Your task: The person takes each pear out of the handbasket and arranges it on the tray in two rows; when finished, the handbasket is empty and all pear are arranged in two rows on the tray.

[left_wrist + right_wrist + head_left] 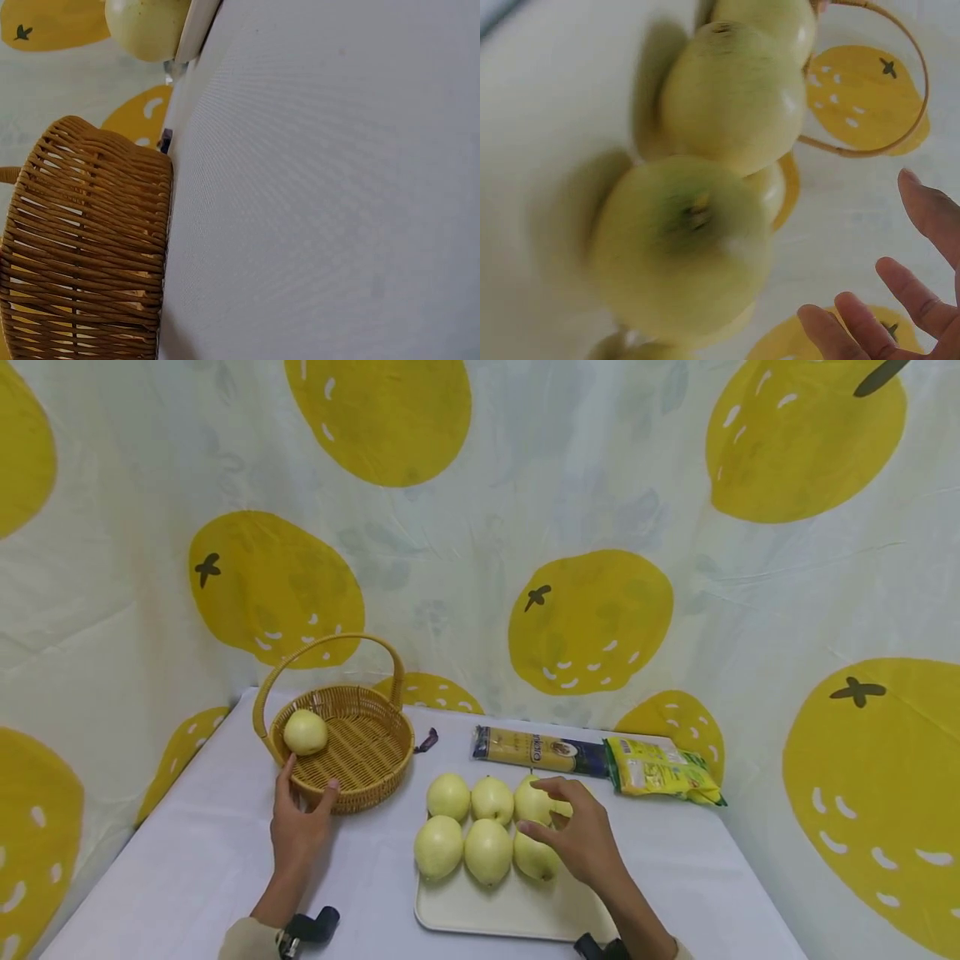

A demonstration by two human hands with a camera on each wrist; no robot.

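Observation:
A round wicker basket [371, 739] with an arched handle stands at the left, one pale yellow pear [305, 732] inside it against the left wall. My left hand [298, 835] is at the basket's near left side, thumb and index finger spread at the rim; whether they touch it is unclear. The left wrist view shows the basket's woven side [90, 247] but not the hand. Over the right end of two rows of pears [487, 852] on a white tray [510, 917], my right hand [585, 835] hovers with thumb and fingers apart, holding nothing.
Behind the tray lie a long blue-and-gold packet [540, 752] and a yellow-green packet [663, 768]. A small dark purple item [427, 741] is beside the basket. A fruit-print curtain [450, 568] hangs behind the white-covered table [375, 877].

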